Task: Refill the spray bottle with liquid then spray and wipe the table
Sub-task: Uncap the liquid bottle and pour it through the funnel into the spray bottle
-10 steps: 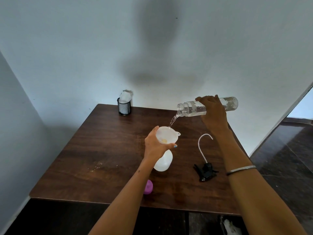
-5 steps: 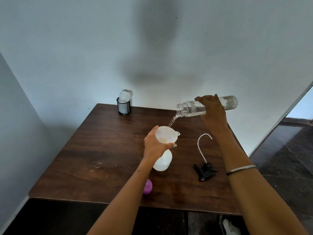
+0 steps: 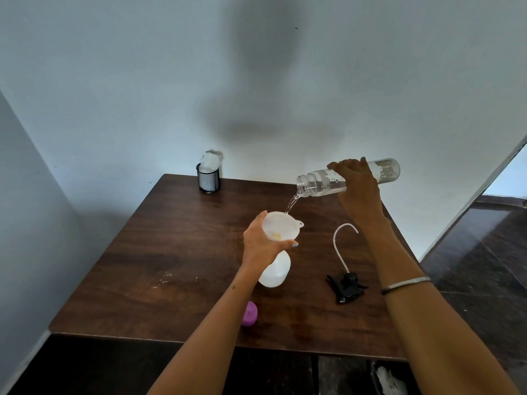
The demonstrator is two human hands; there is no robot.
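Right hand point(image 3: 358, 185) grip clamped on tilted clear bottle point(image 3: 349, 178), arm extended, pouring into funnel point(image 3: 281, 226). Left hand point(image 3: 262, 243) grip wraps funnel atop spray bottle point(image 3: 275, 270).

No text, label, brand or number can be read; the clear bottle point(image 3: 348, 178) bears only worn, illegible print.
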